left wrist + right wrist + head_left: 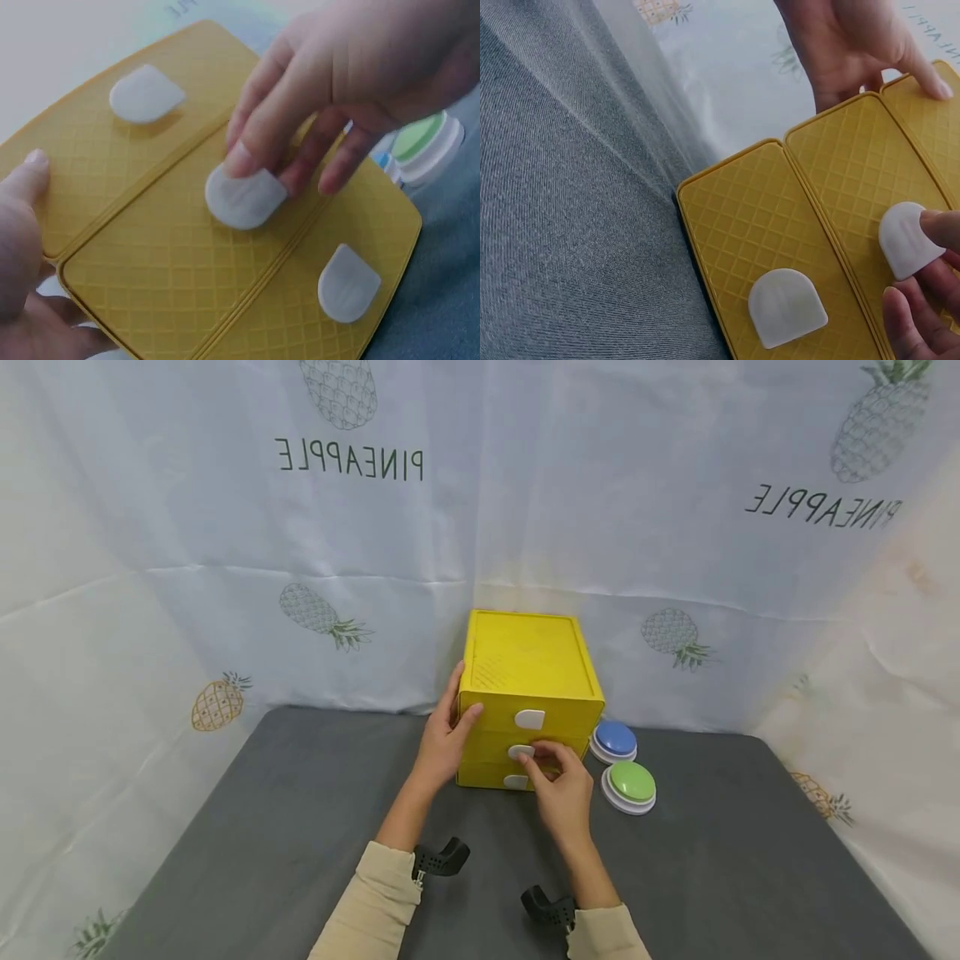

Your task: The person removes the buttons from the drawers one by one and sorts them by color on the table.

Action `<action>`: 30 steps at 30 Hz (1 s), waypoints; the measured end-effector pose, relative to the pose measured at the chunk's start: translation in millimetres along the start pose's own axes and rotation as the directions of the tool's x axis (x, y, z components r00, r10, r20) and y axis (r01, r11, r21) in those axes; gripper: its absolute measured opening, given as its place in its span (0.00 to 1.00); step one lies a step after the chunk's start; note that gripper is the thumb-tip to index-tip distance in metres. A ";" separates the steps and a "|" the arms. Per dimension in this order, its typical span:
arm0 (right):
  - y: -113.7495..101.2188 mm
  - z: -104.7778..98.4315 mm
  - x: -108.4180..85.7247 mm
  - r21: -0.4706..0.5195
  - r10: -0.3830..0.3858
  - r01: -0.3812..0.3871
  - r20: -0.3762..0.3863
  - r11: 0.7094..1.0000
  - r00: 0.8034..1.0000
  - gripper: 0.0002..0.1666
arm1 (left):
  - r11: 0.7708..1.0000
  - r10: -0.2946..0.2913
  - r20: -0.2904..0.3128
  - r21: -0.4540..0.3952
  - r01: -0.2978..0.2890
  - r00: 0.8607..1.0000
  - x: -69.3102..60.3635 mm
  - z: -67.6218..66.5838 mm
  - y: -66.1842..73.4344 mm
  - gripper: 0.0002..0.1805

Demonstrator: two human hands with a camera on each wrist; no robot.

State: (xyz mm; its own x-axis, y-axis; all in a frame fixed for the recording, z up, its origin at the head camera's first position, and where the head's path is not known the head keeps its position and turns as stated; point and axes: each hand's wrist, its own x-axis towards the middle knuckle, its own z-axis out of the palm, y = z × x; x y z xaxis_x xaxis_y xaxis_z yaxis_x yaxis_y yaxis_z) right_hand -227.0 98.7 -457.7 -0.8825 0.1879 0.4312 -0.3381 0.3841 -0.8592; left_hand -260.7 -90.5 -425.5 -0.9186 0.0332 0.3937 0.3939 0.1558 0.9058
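Note:
A small yellow drawer cabinet (531,653) with three stacked drawers stands on the table. Each drawer front bears a white rounded pull tab. My left hand (441,745) holds the cabinet's left front corner, thumb on the top drawer's front and fingers along the side. At the middle drawer, my right hand (567,795) pinches the white tab (241,204) between thumb and fingers. The top tab (529,719) and the bottom tab (787,309) are untouched. All three drawer fronts look flush in the wrist views.
To the right of the cabinet sit a blue push button (616,738) and a green push button (632,782), both on white bases. A dark grey cloth covers the table (712,860). Behind hangs a white pineapple-print curtain (525,485).

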 end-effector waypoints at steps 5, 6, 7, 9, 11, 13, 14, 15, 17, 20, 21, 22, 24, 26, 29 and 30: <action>0.7 -2.5 0.3 -0.011 0.030 -0.030 -0.004 0.999 1.000 0.10 | 1.000 -0.014 -0.040 -0.001 0.014 0.999 -9.0 1.8 -4.5 0.34; 0.8 -2.8 0.2 -0.009 0.028 -0.028 -0.002 1.000 1.000 0.10 | 1.000 -0.024 -0.043 0.000 0.024 0.999 -11.7 1.4 -5.9 0.33; 1.2 -3.1 0.2 -0.005 0.025 -0.025 -0.001 1.000 1.000 0.09 | 0.999 -0.033 -0.046 0.003 0.033 0.998 -14.1 1.0 -7.6 0.32; 1.6 -3.4 0.3 -0.002 0.017 -0.017 0.002 1.000 1.000 0.08 | 0.999 -0.045 -0.056 0.018 0.046 0.997 -17.5 -0.1 -10.2 0.31; 2.3 -3.5 0.5 -0.001 0.013 -0.013 0.008 1.000 1.000 0.07 | 0.999 -0.043 -0.058 0.025 0.045 0.997 -19.2 -1.5 -12.3 0.31; 3.3 -3.8 0.7 -0.004 0.016 -0.016 0.011 1.000 1.000 0.07 | 0.998 -0.041 -0.061 0.037 0.043 0.997 -19.5 -2.6 -13.8 0.31; 3.4 -4.1 0.6 -0.005 0.021 -0.021 0.011 1.000 1.000 0.06 | 0.998 -0.042 -0.060 0.042 0.044 0.997 -19.5 -3.0 -14.4 0.31; 3.6 -4.4 0.5 -0.006 0.024 -0.024 0.012 1.000 1.000 0.06 | 0.998 -0.045 -0.056 0.044 0.047 0.997 -19.6 -3.4 -15.1 0.31; 3.5 -5.7 -1.3 -0.011 0.031 -0.031 0.013 0.999 0.999 0.06 | 0.997 -0.060 -0.049 0.048 0.063 0.997 -21.1 -3.0 -15.8 0.31; 2.0 -7.4 -3.9 -0.015 0.029 -0.029 0.020 0.999 0.999 0.07 | 0.995 -0.086 -0.056 0.043 0.088 0.995 -22.9 -2.2 -16.3 0.31; 1.2 -7.9 -4.9 -0.016 0.029 -0.029 0.024 0.999 0.999 0.08 | 0.994 -0.092 -0.060 0.045 0.095 0.994 -23.1 -2.2 -15.6 0.30; 0.4 -8.2 -5.9 -0.019 0.028 -0.027 0.025 0.999 0.999 0.09 | 0.994 -0.099 -0.061 0.049 0.102 0.993 -23.3 -2.4 -13.6 0.30; -0.3 -8.2 -7.8 -0.019 0.024 -0.024 0.024 1.000 0.999 0.10 | 0.991 -0.112 -0.057 0.067 0.116 0.992 -24.9 -4.6 -3.2 0.29; -1.3 -7.9 -9.9 -0.017 0.024 -0.024 0.012 1.000 1.000 0.10 | 0.990 -0.117 -0.042 0.080 0.121 0.992 -26.6 -7.4 9.5 0.29; -2.7 -6.4 -13.5 -0.012 0.012 -0.013 -0.018 1.000 1.000 0.11 | 0.989 -0.124 -0.016 0.081 0.125 0.992 -25.3 -11.5 4.7 0.29; -3.2 -6.0 -14.7 -0.008 0.008 -0.008 -0.027 1.000 1.000 0.11 | 0.988 -0.133 -0.009 0.076 0.133 0.991 -24.0 -12.3 -1.3 0.29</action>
State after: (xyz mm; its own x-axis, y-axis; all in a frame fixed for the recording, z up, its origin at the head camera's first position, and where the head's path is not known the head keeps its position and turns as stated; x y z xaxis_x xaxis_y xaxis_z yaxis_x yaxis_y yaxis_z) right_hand -211.0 100.2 -459.6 -0.8759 0.2156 0.4316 -0.3279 0.3902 -0.8604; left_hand -238.8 -103.7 -434.2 -0.9625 0.0029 0.2711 0.2643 0.2332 0.9358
